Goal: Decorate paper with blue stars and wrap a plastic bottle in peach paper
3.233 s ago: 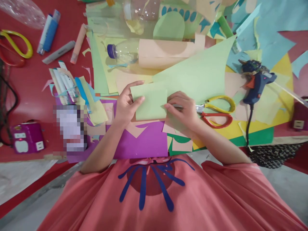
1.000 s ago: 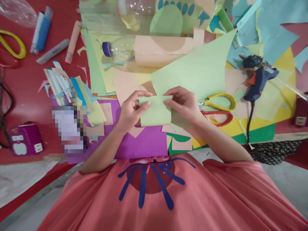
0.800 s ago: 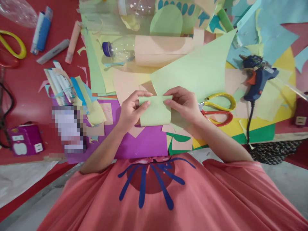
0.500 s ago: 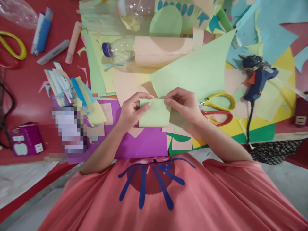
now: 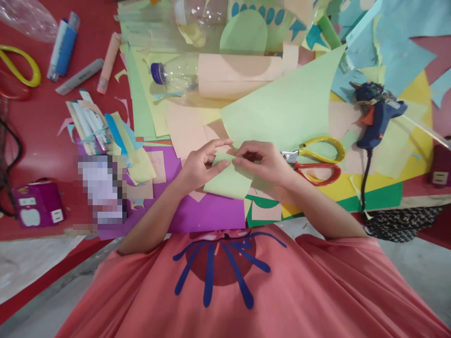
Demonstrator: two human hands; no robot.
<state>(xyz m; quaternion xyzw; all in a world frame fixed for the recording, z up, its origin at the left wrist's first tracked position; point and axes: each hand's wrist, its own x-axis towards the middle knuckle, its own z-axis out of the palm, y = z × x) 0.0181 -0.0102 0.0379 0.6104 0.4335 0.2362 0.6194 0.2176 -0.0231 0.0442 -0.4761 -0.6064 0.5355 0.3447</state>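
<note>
A small pale green paper piece point(image 5: 230, 180) is held between my two hands, its lower part bent over and tilted. My left hand point(image 5: 200, 166) grips its upper left side, with the thumb on top. At its upper right edge, my right hand point(image 5: 260, 159) pinches the paper between thumb and fingers. Scissors with yellow and red handles point(image 5: 319, 172) lie just right of my right hand. Behind my hands are a large light green sheet point(image 5: 282, 112) and a clear bottle point(image 5: 179, 75) wrapped in pink paper.
A blue glue gun point(image 5: 377, 119) lies at the right. Markers point(image 5: 89, 119), a phone blurred by pixels point(image 5: 102, 188) and a purple box point(image 5: 38, 204) are at the left. Purple paper point(image 5: 211, 216) lies along the near edge, and paper scraps are spread around.
Both hands have moved slightly towards me, the right one also to the left. The held green paper has tilted and come lower, and more of the scissors' blades shows.
</note>
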